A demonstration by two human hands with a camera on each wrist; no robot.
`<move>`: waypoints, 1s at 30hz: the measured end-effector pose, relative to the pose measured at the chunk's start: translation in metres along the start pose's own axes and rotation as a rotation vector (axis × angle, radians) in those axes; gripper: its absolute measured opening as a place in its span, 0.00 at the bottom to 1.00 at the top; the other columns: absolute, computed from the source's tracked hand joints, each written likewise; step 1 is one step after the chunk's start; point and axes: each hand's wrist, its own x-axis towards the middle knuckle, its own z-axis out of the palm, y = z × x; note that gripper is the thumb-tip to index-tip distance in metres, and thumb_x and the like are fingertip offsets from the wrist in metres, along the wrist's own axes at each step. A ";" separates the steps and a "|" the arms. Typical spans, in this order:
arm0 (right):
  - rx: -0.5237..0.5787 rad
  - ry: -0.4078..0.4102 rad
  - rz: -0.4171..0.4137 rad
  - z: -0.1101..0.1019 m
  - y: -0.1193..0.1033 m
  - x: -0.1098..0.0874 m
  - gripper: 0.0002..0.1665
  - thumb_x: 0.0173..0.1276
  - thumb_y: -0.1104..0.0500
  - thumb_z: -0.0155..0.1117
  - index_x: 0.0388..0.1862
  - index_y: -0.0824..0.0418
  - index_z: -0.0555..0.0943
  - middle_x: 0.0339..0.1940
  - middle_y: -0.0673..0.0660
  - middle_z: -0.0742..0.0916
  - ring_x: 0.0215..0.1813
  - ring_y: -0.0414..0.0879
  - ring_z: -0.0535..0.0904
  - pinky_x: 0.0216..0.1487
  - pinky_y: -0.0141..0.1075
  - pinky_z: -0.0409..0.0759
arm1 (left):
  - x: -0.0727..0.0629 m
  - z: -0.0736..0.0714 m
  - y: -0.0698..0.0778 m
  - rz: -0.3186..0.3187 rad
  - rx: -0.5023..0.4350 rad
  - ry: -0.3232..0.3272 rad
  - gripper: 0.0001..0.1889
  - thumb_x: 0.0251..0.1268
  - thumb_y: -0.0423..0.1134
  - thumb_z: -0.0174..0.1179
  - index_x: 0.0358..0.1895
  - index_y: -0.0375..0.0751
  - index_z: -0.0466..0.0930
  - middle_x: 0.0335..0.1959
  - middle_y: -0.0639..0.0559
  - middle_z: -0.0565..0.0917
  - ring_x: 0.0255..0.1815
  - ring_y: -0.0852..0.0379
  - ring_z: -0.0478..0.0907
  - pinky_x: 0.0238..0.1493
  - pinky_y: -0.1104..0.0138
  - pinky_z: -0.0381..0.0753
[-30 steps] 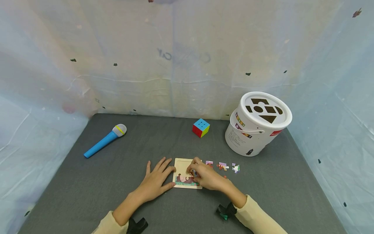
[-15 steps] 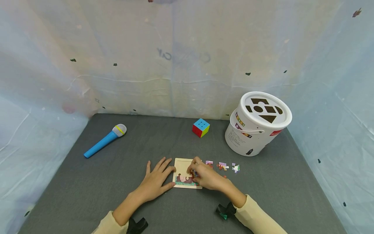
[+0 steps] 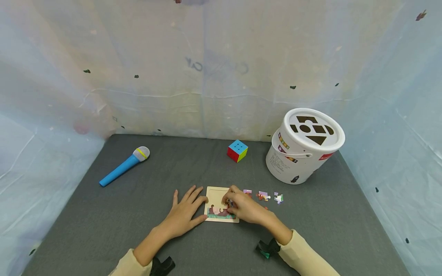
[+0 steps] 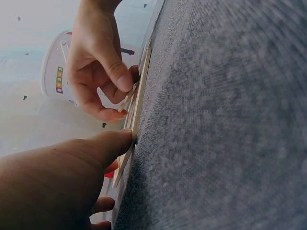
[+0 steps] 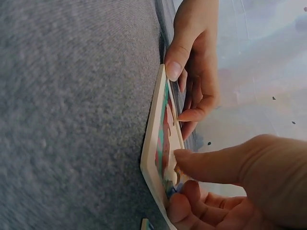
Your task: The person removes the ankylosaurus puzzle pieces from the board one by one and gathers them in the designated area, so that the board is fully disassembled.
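A shallow wooden puzzle tray [image 3: 215, 191] lies on the grey cloth, its lower part filled with joined green, pink and brown pieces [image 3: 217, 211]. My left hand [image 3: 183, 217] is spread flat at the tray's left side, its thumb and index finger touching the frame. Over the tray's right half, my right hand [image 3: 246, 207] pinches a small puzzle piece [image 4: 124, 102] between thumb and fingers, close above the board. Most of that piece is hidden by the fingers. The right wrist view shows orange and blue patches of puzzle under the fingertips.
Several loose puzzle pieces [image 3: 263, 196] lie to the right of the tray, one partly behind the right wrist. Farther back are a Rubik's cube [image 3: 237, 151] and a white shape-sorter bucket [image 3: 293, 161]. A blue toy microphone [image 3: 121, 169] lies at left.
My right hand's fingertips have shifted very slightly to the right over the tray. The left hand and the tray have stayed in place.
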 end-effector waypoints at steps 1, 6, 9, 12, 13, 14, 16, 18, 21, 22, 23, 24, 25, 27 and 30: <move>0.005 0.005 -0.008 0.000 0.000 0.000 0.12 0.66 0.71 0.68 0.47 0.63 0.82 0.42 0.55 0.76 0.34 0.40 0.71 0.36 0.30 0.75 | 0.000 0.000 0.000 0.000 -0.001 0.001 0.22 0.69 0.58 0.60 0.61 0.57 0.74 0.77 0.42 0.62 0.78 0.37 0.51 0.63 0.24 0.38; 0.004 0.041 -0.039 0.001 0.003 0.000 0.09 0.68 0.73 0.64 0.44 0.63 0.82 0.41 0.55 0.76 0.33 0.38 0.71 0.35 0.30 0.75 | 0.000 0.001 0.000 -0.001 -0.004 0.000 0.22 0.69 0.58 0.60 0.61 0.57 0.74 0.77 0.42 0.62 0.79 0.38 0.51 0.63 0.24 0.38; 0.005 0.063 -0.033 0.002 0.003 -0.001 0.09 0.67 0.73 0.65 0.43 0.63 0.81 0.40 0.54 0.76 0.30 0.37 0.70 0.32 0.29 0.75 | 0.000 0.001 0.000 0.001 -0.006 -0.001 0.22 0.69 0.59 0.60 0.61 0.56 0.74 0.77 0.42 0.62 0.79 0.38 0.51 0.63 0.24 0.38; 0.010 0.086 -0.024 0.001 0.004 -0.001 0.08 0.66 0.72 0.66 0.42 0.64 0.82 0.39 0.53 0.77 0.29 0.37 0.70 0.31 0.30 0.75 | 0.001 0.001 0.000 0.003 -0.006 -0.003 0.22 0.69 0.59 0.60 0.61 0.56 0.74 0.77 0.42 0.61 0.79 0.38 0.50 0.63 0.24 0.38; 0.012 0.092 -0.020 0.000 0.004 -0.001 0.08 0.66 0.72 0.67 0.41 0.63 0.82 0.39 0.53 0.77 0.30 0.37 0.70 0.31 0.30 0.75 | 0.001 0.001 0.000 0.002 -0.006 -0.003 0.22 0.69 0.59 0.60 0.61 0.56 0.74 0.77 0.42 0.61 0.79 0.37 0.50 0.63 0.24 0.38; 0.015 0.097 -0.016 -0.001 0.004 -0.001 0.08 0.65 0.71 0.68 0.41 0.63 0.83 0.38 0.52 0.77 0.30 0.37 0.70 0.32 0.30 0.75 | 0.001 0.001 -0.001 0.001 -0.007 -0.004 0.22 0.69 0.59 0.60 0.61 0.56 0.74 0.77 0.42 0.61 0.79 0.37 0.50 0.63 0.24 0.37; 0.027 0.106 -0.011 -0.002 0.006 -0.002 0.07 0.65 0.70 0.69 0.40 0.62 0.83 0.37 0.51 0.77 0.31 0.37 0.71 0.33 0.30 0.76 | 0.001 0.001 0.000 -0.001 -0.008 -0.007 0.22 0.69 0.59 0.60 0.61 0.56 0.74 0.77 0.42 0.61 0.79 0.37 0.50 0.63 0.24 0.37; 0.032 0.115 -0.008 -0.004 0.007 -0.003 0.07 0.65 0.69 0.70 0.40 0.61 0.84 0.37 0.50 0.78 0.32 0.37 0.72 0.34 0.31 0.76 | 0.001 0.001 0.000 -0.003 -0.008 -0.008 0.22 0.69 0.59 0.60 0.61 0.57 0.74 0.77 0.42 0.61 0.79 0.38 0.50 0.63 0.24 0.37; 0.031 0.131 -0.019 -0.007 0.010 -0.005 0.07 0.66 0.69 0.69 0.41 0.60 0.84 0.37 0.50 0.80 0.34 0.38 0.74 0.35 0.32 0.77 | 0.001 0.001 0.000 -0.004 -0.006 -0.005 0.22 0.69 0.59 0.60 0.61 0.57 0.74 0.77 0.42 0.61 0.79 0.38 0.50 0.63 0.24 0.38; 0.025 0.136 -0.024 -0.007 0.011 -0.006 0.07 0.66 0.69 0.68 0.42 0.60 0.84 0.37 0.50 0.80 0.34 0.38 0.75 0.36 0.32 0.77 | 0.001 0.001 0.000 -0.003 -0.005 -0.004 0.22 0.69 0.59 0.60 0.61 0.57 0.74 0.77 0.42 0.61 0.79 0.38 0.50 0.63 0.24 0.38; 0.022 0.140 -0.032 -0.008 0.012 -0.007 0.08 0.67 0.69 0.67 0.42 0.60 0.84 0.38 0.50 0.81 0.35 0.39 0.76 0.36 0.32 0.77 | 0.001 0.001 -0.001 -0.004 -0.004 -0.003 0.22 0.69 0.59 0.60 0.61 0.57 0.74 0.77 0.42 0.61 0.79 0.38 0.50 0.63 0.24 0.38; 0.020 0.140 -0.037 -0.008 0.012 -0.007 0.08 0.67 0.70 0.66 0.42 0.60 0.84 0.38 0.50 0.81 0.35 0.39 0.76 0.37 0.32 0.77 | 0.001 0.001 -0.001 -0.004 -0.002 -0.001 0.22 0.69 0.59 0.60 0.61 0.57 0.74 0.77 0.42 0.61 0.79 0.38 0.50 0.63 0.24 0.38; 0.021 0.138 -0.042 -0.009 0.013 -0.007 0.09 0.68 0.70 0.65 0.43 0.60 0.84 0.38 0.50 0.82 0.35 0.40 0.76 0.37 0.32 0.78 | 0.001 0.000 -0.001 -0.004 -0.001 -0.001 0.22 0.69 0.59 0.60 0.61 0.57 0.74 0.77 0.42 0.61 0.79 0.38 0.50 0.63 0.24 0.38; 0.025 0.129 -0.045 -0.009 0.013 -0.008 0.10 0.68 0.71 0.65 0.43 0.60 0.84 0.38 0.50 0.82 0.36 0.40 0.77 0.37 0.33 0.78 | 0.001 0.000 -0.001 -0.004 0.000 -0.002 0.22 0.69 0.59 0.60 0.61 0.57 0.74 0.77 0.42 0.61 0.79 0.37 0.50 0.63 0.24 0.38; 0.025 0.121 -0.037 -0.009 0.014 -0.008 0.10 0.68 0.71 0.65 0.43 0.59 0.85 0.38 0.49 0.83 0.36 0.39 0.76 0.37 0.32 0.77 | 0.000 0.000 0.000 -0.003 -0.002 -0.003 0.22 0.69 0.59 0.60 0.61 0.57 0.74 0.77 0.42 0.61 0.79 0.37 0.50 0.63 0.24 0.38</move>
